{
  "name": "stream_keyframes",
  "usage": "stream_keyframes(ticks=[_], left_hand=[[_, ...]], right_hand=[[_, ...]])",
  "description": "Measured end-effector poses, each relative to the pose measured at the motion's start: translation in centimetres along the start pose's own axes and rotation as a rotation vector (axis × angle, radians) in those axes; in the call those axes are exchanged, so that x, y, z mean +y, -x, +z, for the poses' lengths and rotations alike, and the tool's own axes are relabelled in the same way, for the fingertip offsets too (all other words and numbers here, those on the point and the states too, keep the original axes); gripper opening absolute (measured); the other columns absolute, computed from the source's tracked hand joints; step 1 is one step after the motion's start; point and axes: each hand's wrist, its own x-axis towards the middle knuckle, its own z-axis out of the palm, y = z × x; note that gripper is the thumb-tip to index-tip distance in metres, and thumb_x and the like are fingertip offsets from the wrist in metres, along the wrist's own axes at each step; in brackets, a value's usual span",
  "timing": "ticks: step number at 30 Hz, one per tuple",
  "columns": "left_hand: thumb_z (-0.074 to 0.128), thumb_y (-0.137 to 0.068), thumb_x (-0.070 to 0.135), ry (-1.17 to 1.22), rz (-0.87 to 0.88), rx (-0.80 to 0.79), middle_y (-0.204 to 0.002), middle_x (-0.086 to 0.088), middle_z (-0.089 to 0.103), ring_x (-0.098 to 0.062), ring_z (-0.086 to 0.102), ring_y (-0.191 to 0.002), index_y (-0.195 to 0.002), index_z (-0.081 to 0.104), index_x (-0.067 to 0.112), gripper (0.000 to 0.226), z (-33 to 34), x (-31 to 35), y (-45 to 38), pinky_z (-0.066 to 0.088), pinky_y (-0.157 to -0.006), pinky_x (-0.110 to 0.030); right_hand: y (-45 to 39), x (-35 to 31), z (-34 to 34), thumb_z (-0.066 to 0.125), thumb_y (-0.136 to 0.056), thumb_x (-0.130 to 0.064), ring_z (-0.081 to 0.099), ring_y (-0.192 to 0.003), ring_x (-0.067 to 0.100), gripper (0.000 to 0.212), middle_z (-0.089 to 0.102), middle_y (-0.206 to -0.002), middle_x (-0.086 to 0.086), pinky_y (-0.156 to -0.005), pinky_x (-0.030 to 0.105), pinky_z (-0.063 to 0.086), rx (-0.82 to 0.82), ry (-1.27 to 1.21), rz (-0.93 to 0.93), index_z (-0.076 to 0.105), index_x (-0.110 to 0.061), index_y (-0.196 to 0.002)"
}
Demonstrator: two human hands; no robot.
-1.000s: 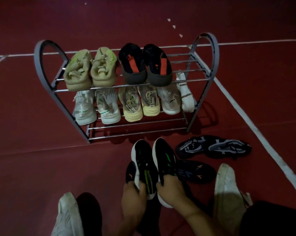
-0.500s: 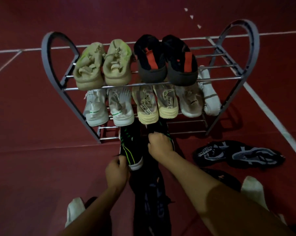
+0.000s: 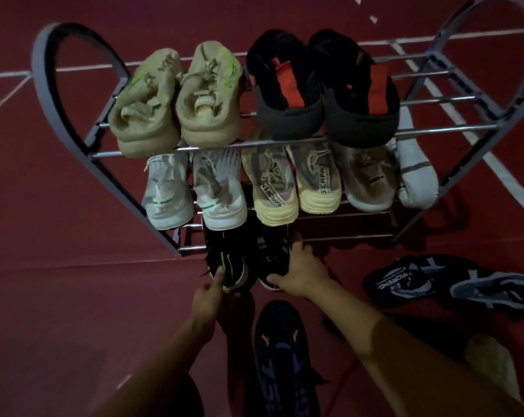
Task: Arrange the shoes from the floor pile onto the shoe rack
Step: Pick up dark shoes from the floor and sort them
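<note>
A grey metal shoe rack stands on the red floor. Its top shelf holds a beige pair and a black-and-red pair. On the middle shelf sit several pale sneakers. Two black shoes with green stripes rest toes-in on the lowest shelf: the left one and the right one. My left hand touches the heel of the left shoe with its fingertips. My right hand grips the heel and side of the right shoe.
On the floor to the right lies a black-and-grey pair. A dark shoe with orange marks lies between my forearms. White court lines cross the red floor behind and right of the rack.
Both hands carried the black-and-green pair from the floor in front of me forward onto the lowest shelf. The view has moved closer to the rack.
</note>
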Motion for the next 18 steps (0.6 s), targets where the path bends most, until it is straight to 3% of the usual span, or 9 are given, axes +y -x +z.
stream_keyframes(ticks=[1,4,6,7,8,9,11,15,18], left_hand=[[0.059,-0.099,0.048,0.025,-0.018,-0.025,-0.046,-0.005,0.059,-0.015,0.057,-0.044,-0.054,0.059,0.008,0.061,0.2,-0.1,-0.2,0.043,-0.050,-0.025],[0.066,-0.094,0.033,0.075,0.029,0.025,-0.054,-0.010,0.062,-0.022,0.059,-0.057,-0.066,0.066,0.001,0.043,0.0,0.0,-1.1,0.043,-0.058,-0.028],[0.065,-0.091,0.023,0.069,0.057,0.081,-0.061,-0.012,0.061,-0.021,0.059,-0.063,-0.066,0.065,0.003,0.032,0.2,0.8,-1.6,0.043,-0.059,-0.030],[0.064,-0.092,0.017,0.068,0.069,0.112,-0.060,-0.011,0.061,-0.020,0.059,-0.061,-0.064,0.064,0.003,0.031,0.2,1.3,-1.9,0.043,-0.056,-0.029],[0.063,-0.093,0.014,0.079,0.076,0.134,-0.054,-0.007,0.061,-0.017,0.058,-0.055,-0.061,0.062,0.003,0.034,0.3,1.9,-2.0,0.043,-0.055,-0.028],[0.062,-0.094,0.012,0.097,0.087,0.153,-0.047,-0.002,0.061,-0.014,0.057,-0.050,-0.057,0.061,0.003,0.037,0.3,2.5,-2.0,0.043,-0.055,-0.028],[0.061,-0.095,0.014,0.148,0.083,0.199,-0.041,0.000,0.060,-0.020,0.060,-0.054,-0.056,0.061,0.004,0.040,0.1,3.1,-2.8,0.044,-0.061,-0.031],[0.061,-0.098,0.017,0.111,0.062,0.259,-0.064,-0.010,0.057,-0.023,0.055,-0.061,-0.066,0.060,0.006,0.033,-1.4,3.9,-4.5,0.043,-0.050,-0.023],[0.063,-0.098,0.024,0.040,0.043,0.200,-0.080,-0.011,0.068,-0.025,0.065,-0.081,-0.080,0.067,0.009,0.025,-2.1,3.4,-5.3,0.053,-0.072,-0.032]], right_hand=[[-0.1,0.7,0.5,0.075,-0.077,-0.054,0.054,-0.126,0.036,0.086,0.050,-0.141,0.017,-0.096,0.039,0.049,-0.043,-0.102,0.007,0.035,-0.009,-0.139],[-0.2,0.8,1.9,0.067,-0.084,-0.051,0.063,-0.112,0.034,0.063,0.061,-0.126,0.017,-0.088,0.038,0.056,0.095,-0.235,-0.009,0.048,-0.005,-0.123],[-0.1,-0.5,2.4,0.070,-0.080,-0.055,0.056,-0.125,0.035,0.089,0.050,-0.144,0.019,-0.100,0.037,0.051,0.006,-0.285,0.008,0.035,-0.002,-0.143],[-0.1,-1.2,2.8,0.075,-0.076,-0.056,0.048,-0.135,0.035,0.113,0.035,-0.156,0.019,-0.107,0.035,0.045,-0.079,-0.283,0.014,0.015,-0.003,-0.155],[0.0,-1.8,3.2,0.080,-0.071,-0.056,0.041,-0.141,0.035,0.131,0.023,-0.162,0.018,-0.110,0.035,0.041,-0.136,-0.268,0.021,-0.003,-0.005,-0.158],[0.0,-2.2,3.7,0.085,-0.068,-0.053,0.042,-0.140,0.034,0.139,0.023,-0.161,0.018,-0.109,0.036,0.042,-0.127,-0.259,0.018,-0.009,-0.006,-0.158],[-0.3,-2.3,4.6,0.089,-0.062,-0.050,0.055,-0.126,0.031,0.128,0.045,-0.145,0.016,-0.099,0.036,0.052,-0.011,-0.276,0.022,0.010,-0.007,-0.154],[-1.1,-3.3,4.8,0.076,-0.058,-0.062,0.069,-0.104,0.030,0.098,0.067,-0.116,0.008,-0.082,0.039,0.060,0.247,-0.431,-0.081,0.038,-0.015,-0.135],[-2.8,-5.7,4.2,0.075,-0.061,-0.060,0.070,-0.104,0.029,0.084,0.071,-0.114,0.009,-0.081,0.036,0.060,0.286,-0.497,-0.163,0.055,-0.011,-0.127]])
